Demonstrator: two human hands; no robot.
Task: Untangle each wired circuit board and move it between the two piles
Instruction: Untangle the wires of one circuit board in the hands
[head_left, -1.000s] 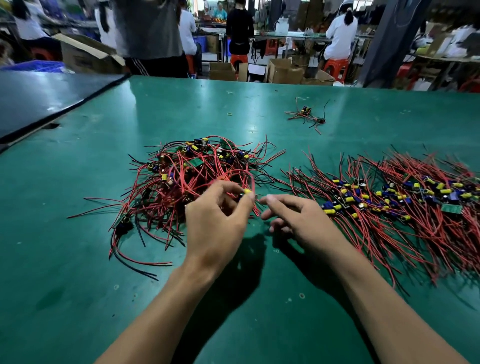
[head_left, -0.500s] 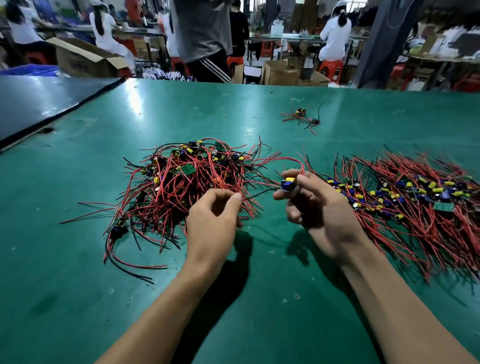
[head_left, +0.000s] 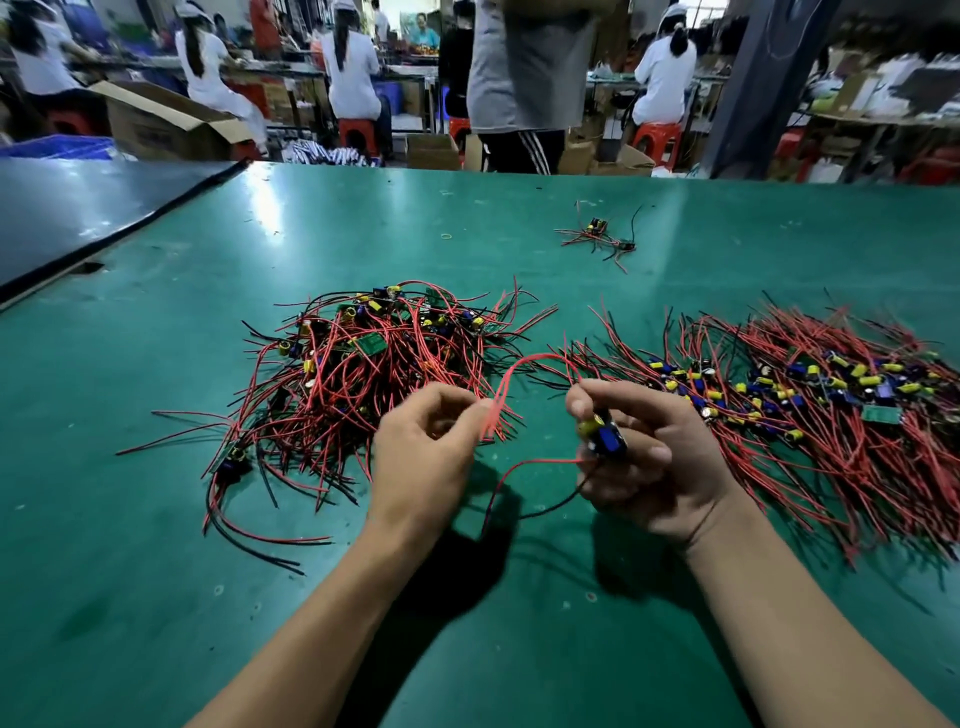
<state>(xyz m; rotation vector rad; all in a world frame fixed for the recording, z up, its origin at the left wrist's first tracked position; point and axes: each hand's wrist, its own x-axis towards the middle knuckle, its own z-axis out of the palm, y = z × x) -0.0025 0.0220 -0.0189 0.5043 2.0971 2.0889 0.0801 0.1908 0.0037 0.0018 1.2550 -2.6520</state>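
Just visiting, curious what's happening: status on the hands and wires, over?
Right hand grips one board. Left hand pinches its red wire. Wire arcs beside left pile; board not yet on right pile.

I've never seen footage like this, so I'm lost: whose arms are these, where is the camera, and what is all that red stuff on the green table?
No machine here: these are one person's bare arms, filmed by a camera worn on their head, looking forward and down. On the green table lie small circuit boards trailing red and black wires: a tangled left pile, a straighter right pile and a stray bundle farther back. The right hand pinches one board; the left hand pinches a red wire looping toward it.
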